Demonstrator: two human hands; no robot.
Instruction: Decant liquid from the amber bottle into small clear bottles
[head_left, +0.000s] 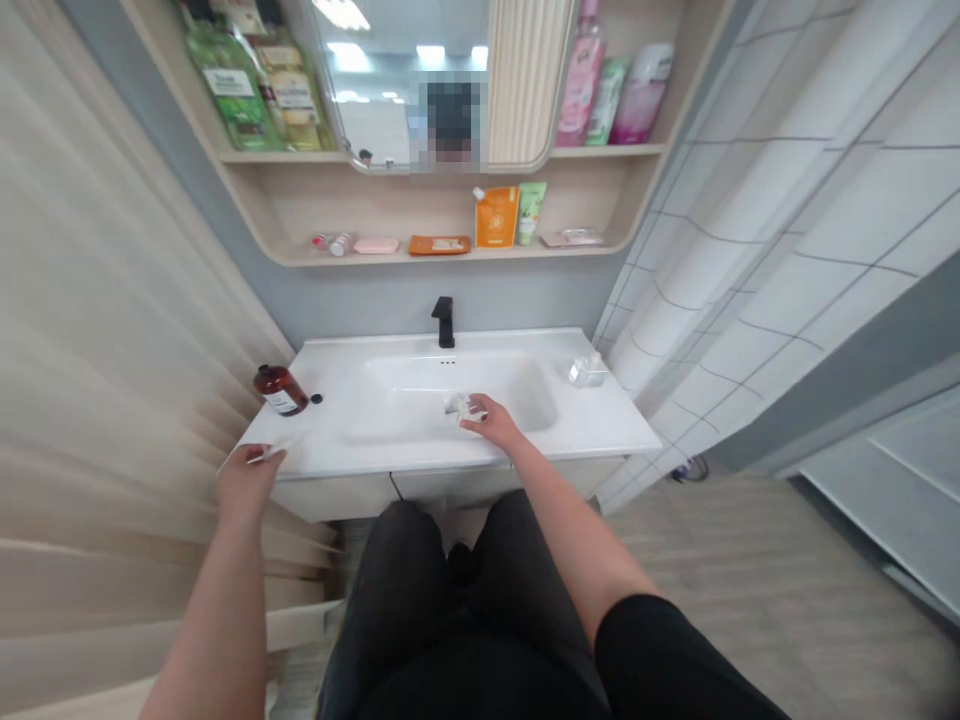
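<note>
My right hand (491,418) reaches over the white basin (600,425) and pinches a small crumpled white or clear piece (459,405) above the bowl. My left hand (246,478) is at the counter's front left corner, its fingers closed on a thin white sheet (274,450) that lies on the edge. A brown bottle (280,390) lies tilted on the counter just beyond that hand, with a small black cap (316,399) beside it.
A black tap (444,320) stands behind the bowl. A clear small object (586,371) sits at the counter's right. Shelves above hold bottles, an orange pouch (496,216) and soap boxes around a mirror. Ribbed panel on the left, tiled wall on the right.
</note>
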